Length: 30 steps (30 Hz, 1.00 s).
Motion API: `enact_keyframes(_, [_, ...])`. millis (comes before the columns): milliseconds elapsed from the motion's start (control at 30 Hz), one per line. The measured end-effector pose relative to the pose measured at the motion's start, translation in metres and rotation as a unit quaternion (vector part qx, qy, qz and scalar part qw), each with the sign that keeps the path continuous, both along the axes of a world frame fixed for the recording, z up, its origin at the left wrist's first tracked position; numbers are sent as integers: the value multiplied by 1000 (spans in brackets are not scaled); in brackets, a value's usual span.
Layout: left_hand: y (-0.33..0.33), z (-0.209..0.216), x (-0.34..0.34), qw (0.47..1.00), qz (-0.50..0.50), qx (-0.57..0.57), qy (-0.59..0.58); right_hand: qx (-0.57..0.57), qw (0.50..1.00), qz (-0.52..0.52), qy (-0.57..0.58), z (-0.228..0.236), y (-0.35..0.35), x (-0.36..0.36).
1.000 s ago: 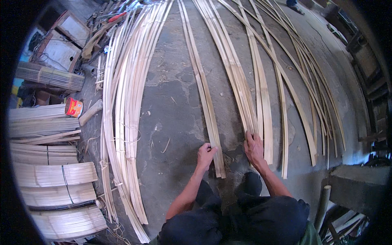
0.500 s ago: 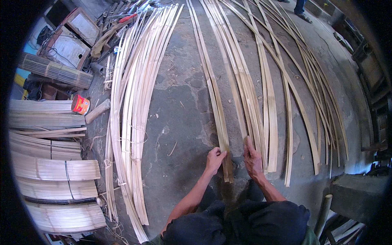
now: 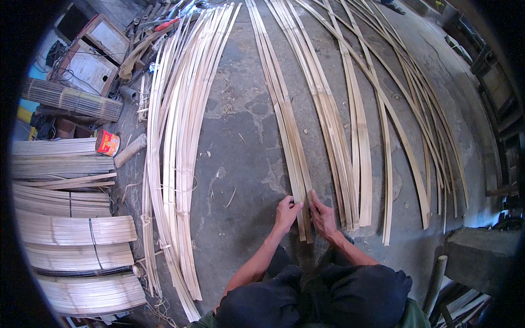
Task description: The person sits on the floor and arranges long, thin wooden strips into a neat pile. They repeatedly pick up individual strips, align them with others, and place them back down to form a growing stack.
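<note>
My left hand [image 3: 285,215] is closed on the near end of a narrow group of pale bamboo strips [image 3: 288,126], thumb and fingertips pinching its left edge. Against the right edge of the same group is my right hand [image 3: 324,220], its forefinger pointing up along a strip and its thumb close to it. The strips run away from me along the floor, and their cut ends stick out below my hands. Just to the right lies a thicker row of bamboo strips [image 3: 330,120], which neither hand touches.
A large bundle of bamboo strips [image 3: 183,136] lies to the left, loosely tied. Tied stacks of short slats [image 3: 82,229] and a red-and-yellow tin [image 3: 108,143] stand farther left. Longer strips [image 3: 404,158] cross on the right, near a concrete block [image 3: 476,259]. A person's foot [image 3: 395,7] shows at the far edge.
My right hand has moved left from the neighbouring row to the strips at my left hand, and that group looks wider. My left hand stays in place.
</note>
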<state>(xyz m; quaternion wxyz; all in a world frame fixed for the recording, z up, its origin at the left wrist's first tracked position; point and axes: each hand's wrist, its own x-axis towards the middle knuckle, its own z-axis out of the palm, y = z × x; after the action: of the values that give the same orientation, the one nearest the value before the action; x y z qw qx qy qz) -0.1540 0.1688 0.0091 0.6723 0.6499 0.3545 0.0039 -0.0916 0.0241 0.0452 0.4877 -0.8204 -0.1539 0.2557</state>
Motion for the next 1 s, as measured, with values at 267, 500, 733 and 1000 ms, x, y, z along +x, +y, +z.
enact_keyframes(267, [4,8,-1,995,-39,87,37,-5,999,45,-25,-13,-4,10])
enact_keyframes(500, [9,20,-4,981,-71,174,44,44,996,57,-50,-17,-3,9])
enact_keyframes(733, [12,22,-3,949,-155,248,120,-73,988,97,-97,-27,-21,14])
enact_keyframes(1000, [3,40,2,884,-131,449,-13,-239,912,-18,-333,17,-48,61])
